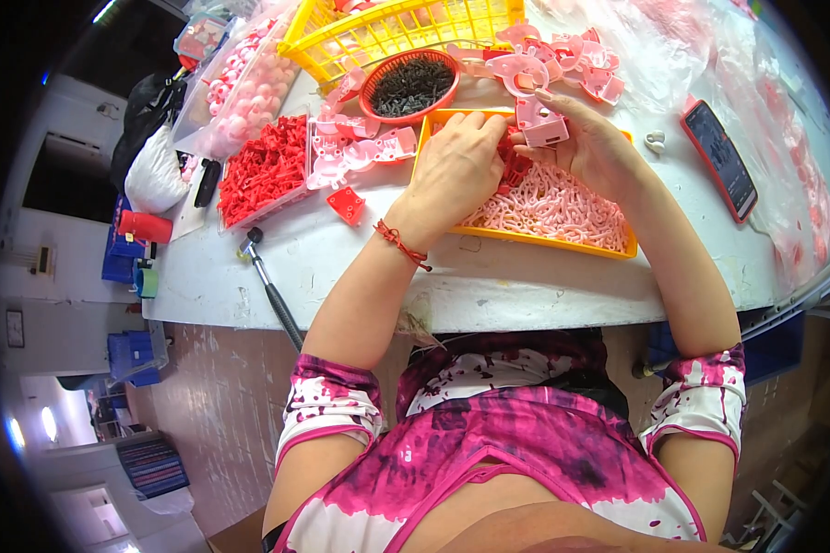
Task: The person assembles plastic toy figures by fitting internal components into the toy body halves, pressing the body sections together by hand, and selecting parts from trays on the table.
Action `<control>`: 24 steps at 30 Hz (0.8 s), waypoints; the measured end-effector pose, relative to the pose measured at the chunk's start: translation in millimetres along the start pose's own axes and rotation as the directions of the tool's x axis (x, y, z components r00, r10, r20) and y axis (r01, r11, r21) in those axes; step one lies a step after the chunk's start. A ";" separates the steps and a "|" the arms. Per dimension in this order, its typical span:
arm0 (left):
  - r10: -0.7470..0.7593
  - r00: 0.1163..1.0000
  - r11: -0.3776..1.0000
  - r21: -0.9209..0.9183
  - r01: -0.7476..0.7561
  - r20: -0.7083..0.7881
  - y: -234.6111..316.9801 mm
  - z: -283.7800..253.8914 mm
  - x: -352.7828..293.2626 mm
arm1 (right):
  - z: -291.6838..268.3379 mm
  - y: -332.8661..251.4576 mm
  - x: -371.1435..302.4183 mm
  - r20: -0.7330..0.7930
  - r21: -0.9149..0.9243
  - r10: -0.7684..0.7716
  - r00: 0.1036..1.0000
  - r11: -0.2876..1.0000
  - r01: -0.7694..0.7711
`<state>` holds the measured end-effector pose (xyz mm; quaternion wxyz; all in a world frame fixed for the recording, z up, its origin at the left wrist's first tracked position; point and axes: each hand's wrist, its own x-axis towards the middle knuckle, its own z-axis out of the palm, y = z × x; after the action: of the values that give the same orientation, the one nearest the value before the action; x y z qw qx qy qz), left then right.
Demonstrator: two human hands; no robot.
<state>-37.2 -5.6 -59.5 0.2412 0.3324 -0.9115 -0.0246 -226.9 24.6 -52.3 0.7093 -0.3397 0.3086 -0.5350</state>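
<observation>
My right hand [592, 146] holds a pink moulded plastic part [541, 129] between thumb and fingers, above a shallow yellow tray [549, 241]. The part has a boxy end with a small slot facing me. My left hand [463, 158] is over the tray's left half with its fingers bent down and drawn together beside small red pieces [516, 175]. Whatever its fingertips pinch is hidden. Small pale pink squiggly pieces [563, 207] fill much of the tray. A red cord bracelet [400, 242] circles my left wrist.
An orange-red basket [369, 103] of black pieces stands behind my left hand. Left of it are a clear tray of red parts [263, 170] and pink mouldings [369, 152]. A yellow crate [318, 55] stands behind. A phone [721, 158] lies right; a black-handled tool [272, 290] overhangs the front edge.
</observation>
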 end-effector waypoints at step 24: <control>-0.016 1.000 1.000 0.003 0.016 0.024 0.9 -1.0 0.1 | 0.2 -1.0 -0.5 -0.006 0.012 0.031 1.000 0.999 -0.031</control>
<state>-37.4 -4.9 -58.5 0.2298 0.3396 -0.9116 -0.0293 -227.4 24.9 -51.3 0.7184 -0.3290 0.3129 -0.5270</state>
